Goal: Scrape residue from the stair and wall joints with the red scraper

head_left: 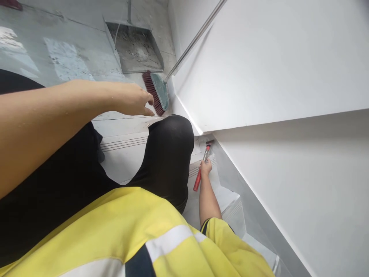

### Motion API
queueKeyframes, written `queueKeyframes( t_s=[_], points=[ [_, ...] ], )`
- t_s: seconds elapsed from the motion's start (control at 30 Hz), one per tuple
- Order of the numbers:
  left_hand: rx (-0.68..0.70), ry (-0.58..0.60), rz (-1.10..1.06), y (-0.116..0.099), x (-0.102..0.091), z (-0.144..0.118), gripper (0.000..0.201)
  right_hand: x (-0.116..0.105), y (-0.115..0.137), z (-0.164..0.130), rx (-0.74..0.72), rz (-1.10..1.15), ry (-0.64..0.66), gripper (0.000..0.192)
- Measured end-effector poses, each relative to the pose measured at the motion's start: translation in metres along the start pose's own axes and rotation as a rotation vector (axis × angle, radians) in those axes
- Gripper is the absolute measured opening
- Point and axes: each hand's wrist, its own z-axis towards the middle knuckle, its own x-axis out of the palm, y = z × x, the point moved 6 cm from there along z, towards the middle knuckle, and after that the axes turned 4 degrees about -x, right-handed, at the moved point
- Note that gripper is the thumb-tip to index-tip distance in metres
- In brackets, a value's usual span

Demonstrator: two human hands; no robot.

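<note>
Head view: person crouched on stairs beside white wall (288, 69).
Right hand (205, 167): fist closed around red-handled scraper (201, 172); blade end at the step's wall corner.
Left hand (132, 99): empty, fingers loosely extended, hovering near broom (157, 92).
Progress: dustpan (135, 48) above broom already holds debris; corner scraping looks unfinished.
Surface: pale grooved steps, dusty landing.

Dusty metal dustpan (135, 48), smooth wall (273, 57)
</note>
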Motion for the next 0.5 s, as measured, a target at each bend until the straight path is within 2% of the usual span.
queueKeyframes(
  t_s=[0.13, 0.23, 0.4, 0.5],
  points=[
    [0.020, -0.043, -0.085, 0.009, 0.002, 0.005, 0.060, 0.003, 0.006, 0.006, 0.003, -0.031, 0.019, 0.049],
    [0.018, -0.018, -0.144, 0.011, 0.004, 0.005, 0.064, 0.009, 0.012, 0.007, 0.007, -0.035, 0.001, 0.051],
    [-0.003, -0.013, -0.096, 0.004, -0.004, -0.003, 0.057, 0.013, 0.010, 0.002, 0.019, 0.010, -0.019, 0.053],
    [0.018, -0.070, -0.148, 0.001, -0.007, -0.001, 0.054, 0.018, 0.009, 0.006, 0.067, 0.007, -0.025, 0.055]
  ],
)
